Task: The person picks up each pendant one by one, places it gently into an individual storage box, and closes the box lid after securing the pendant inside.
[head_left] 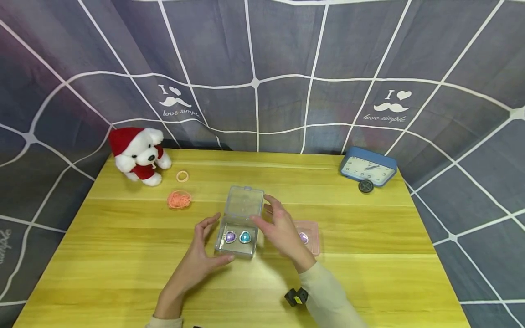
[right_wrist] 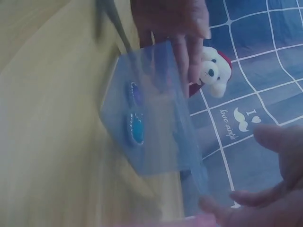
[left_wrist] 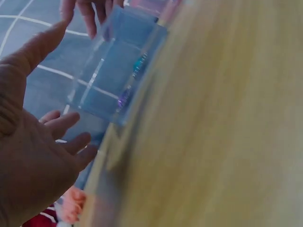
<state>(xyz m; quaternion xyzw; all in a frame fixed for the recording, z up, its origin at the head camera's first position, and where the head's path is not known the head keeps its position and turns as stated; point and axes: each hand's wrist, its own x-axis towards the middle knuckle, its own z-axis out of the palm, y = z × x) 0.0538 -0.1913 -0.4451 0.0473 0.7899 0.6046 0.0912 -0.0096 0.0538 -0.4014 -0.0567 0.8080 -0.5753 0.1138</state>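
A clear plastic box [head_left: 235, 251] stands on the table with its hinged lid [head_left: 244, 201] raised at the back. Inside lie a purple heart-shaped gem [head_left: 230, 237] and a teal gem [head_left: 245, 237], both with sparkling rims. My left hand [head_left: 199, 257] is at the box's left side, fingers spread and thumb by the front edge; the left wrist view shows its palm apart from the box. On the other side, my right hand [head_left: 283, 230] reaches to the lid. Its fingertips [right_wrist: 208, 204] are right at the lid's edge, with the thumb apart.
Right of the box, partly behind my right hand, lies a pink case [head_left: 312, 232] with a purple gem. A black object [head_left: 296, 297] sits near my right sleeve. Orange string [head_left: 179, 199], a ring [head_left: 182, 176], a plush dog [head_left: 141, 155] and a blue clock [head_left: 368, 166] are farther back.
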